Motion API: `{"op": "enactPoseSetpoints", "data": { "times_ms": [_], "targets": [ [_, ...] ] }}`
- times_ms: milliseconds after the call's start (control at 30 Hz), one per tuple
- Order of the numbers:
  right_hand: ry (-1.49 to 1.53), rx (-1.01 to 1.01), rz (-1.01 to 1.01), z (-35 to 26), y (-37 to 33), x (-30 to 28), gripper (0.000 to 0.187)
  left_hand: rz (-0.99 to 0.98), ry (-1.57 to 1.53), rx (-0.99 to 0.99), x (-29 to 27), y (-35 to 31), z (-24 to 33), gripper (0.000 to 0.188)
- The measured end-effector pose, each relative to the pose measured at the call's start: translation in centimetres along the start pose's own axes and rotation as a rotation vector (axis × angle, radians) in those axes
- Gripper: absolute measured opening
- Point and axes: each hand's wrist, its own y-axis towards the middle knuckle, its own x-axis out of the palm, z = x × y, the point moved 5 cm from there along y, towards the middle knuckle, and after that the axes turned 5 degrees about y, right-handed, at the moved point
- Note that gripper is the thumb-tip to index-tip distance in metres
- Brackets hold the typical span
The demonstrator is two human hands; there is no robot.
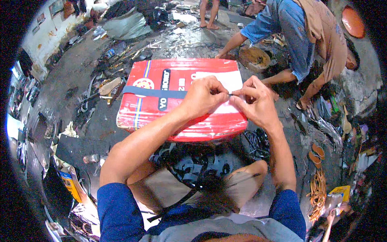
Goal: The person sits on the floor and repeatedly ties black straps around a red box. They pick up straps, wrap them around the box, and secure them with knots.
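Observation:
A red box with a glossy surface lies in front of me, above my crossed legs. A flat blue-grey strap runs over its top from the left edge and disappears beneath my left hand. My left hand is closed in a pinch over the box's right half. Close beside it, my right hand pinches too, thumb against fingers. Between the two sets of fingertips shows a small dark piece, too small to name; whether it belongs to the strap is hidden. Under the hands a white sheet covers the box's right part.
Black strips and a dark bundle lie between my legs and the box. Another person bends over at the upper right, beside a round wooden block. Orange bands and sandals sit at the right. Scraps litter the floor.

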Motion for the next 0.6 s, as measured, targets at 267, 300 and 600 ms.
{"op": "enactPoseSetpoints", "data": {
  "times_ms": [267,300,600],
  "targets": [
    [0.424,0.34,0.056,4.8,-0.5,2.2,0.011,0.029,-0.055,-0.082,0.1,-0.1,0.5,0.011],
    [0.546,0.43,0.079,5.1,-0.9,3.1,0.013,0.031,-0.065,-0.088,0.1,-0.1,0.4,0.011],
    [0.676,0.383,0.319,5.3,-0.7,4.2,0.019,-0.118,0.261,0.055,-0.2,2.3,2.3,0.015]
  ]
}}
